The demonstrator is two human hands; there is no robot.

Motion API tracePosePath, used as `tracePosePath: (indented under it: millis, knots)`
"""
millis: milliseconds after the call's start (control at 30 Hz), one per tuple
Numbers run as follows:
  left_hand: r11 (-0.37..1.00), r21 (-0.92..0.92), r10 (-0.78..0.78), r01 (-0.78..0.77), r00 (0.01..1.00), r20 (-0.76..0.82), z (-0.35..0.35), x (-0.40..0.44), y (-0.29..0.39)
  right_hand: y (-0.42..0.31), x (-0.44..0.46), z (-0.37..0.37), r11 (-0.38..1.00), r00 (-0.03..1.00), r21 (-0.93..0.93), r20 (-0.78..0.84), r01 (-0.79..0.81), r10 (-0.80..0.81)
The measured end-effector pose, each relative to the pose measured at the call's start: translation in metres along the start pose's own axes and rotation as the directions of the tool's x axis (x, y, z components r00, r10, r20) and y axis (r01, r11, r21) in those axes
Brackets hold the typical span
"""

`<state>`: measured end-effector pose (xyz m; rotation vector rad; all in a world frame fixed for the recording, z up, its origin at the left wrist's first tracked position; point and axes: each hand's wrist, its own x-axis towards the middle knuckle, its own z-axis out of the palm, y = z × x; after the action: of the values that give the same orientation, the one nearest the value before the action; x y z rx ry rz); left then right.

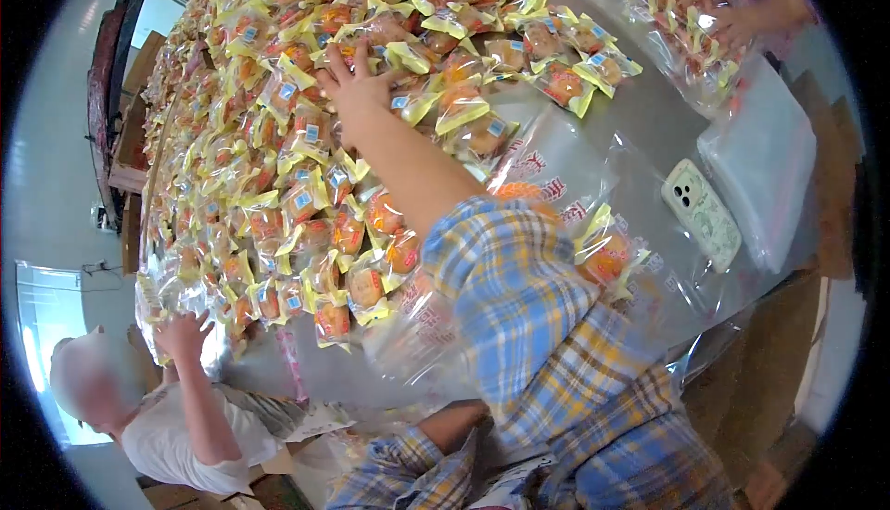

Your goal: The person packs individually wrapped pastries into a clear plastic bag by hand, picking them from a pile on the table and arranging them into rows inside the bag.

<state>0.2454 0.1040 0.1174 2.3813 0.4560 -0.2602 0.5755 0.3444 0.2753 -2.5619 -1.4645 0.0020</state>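
Observation:
My right hand [357, 93] reaches out from a blue and yellow plaid sleeve and rests on a large heap of small wrapped cakes [306, 130]. Its fingers are spread over the packets, and I see nothing gripped in them. The cakes are in clear wrappers with yellow ends, some with blue and white labels. Beneath my right forearm lies a clear plastic bag [593, 172] with red printing. One wrapped cake [607, 255] sits beside my sleeve. My left forearm [454, 425] shows low in the view; its hand is hidden behind the right sleeve.
A phone in a pale green patterned case [702, 213] lies by a stack of clear bags [765, 162]. At the upper right another person's hands [732, 23] hold a filled bag [691, 42]. A person in white [185, 427] works at the lower left. Cardboard [751, 371] is at the right.

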Motion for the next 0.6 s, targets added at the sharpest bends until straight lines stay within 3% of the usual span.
tracePosePath:
  millis: [133,267,333,433,600]
  knots:
    - [0.997,0.071,0.021,-0.018,0.999,-0.04,-0.016,-0.007,-0.017,0.003,-0.009,-0.004,1.0,0.999,0.023,-0.031,0.011,-0.01]
    - [0.931,0.365,0.049,0.008,0.988,-0.146,-0.109,-0.037,-0.104,0.002,-0.009,0.001,0.999,0.997,0.048,-0.078,-0.016,0.02]
    - [0.807,0.584,0.028,0.086,0.983,-0.184,-0.174,-0.06,-0.17,0.002,-0.008,-0.003,0.997,0.997,0.074,-0.061,-0.036,0.041]
    - [0.51,0.843,-0.026,0.172,0.982,-0.185,-0.273,-0.091,-0.26,0.004,0.002,-0.013,0.986,0.996,0.14,0.022,-0.089,0.086]
    - [0.09,0.987,-0.112,0.132,0.986,-0.122,-0.393,-0.116,-0.348,0.019,0.007,-0.016,0.993,0.99,0.097,0.128,-0.069,0.057]
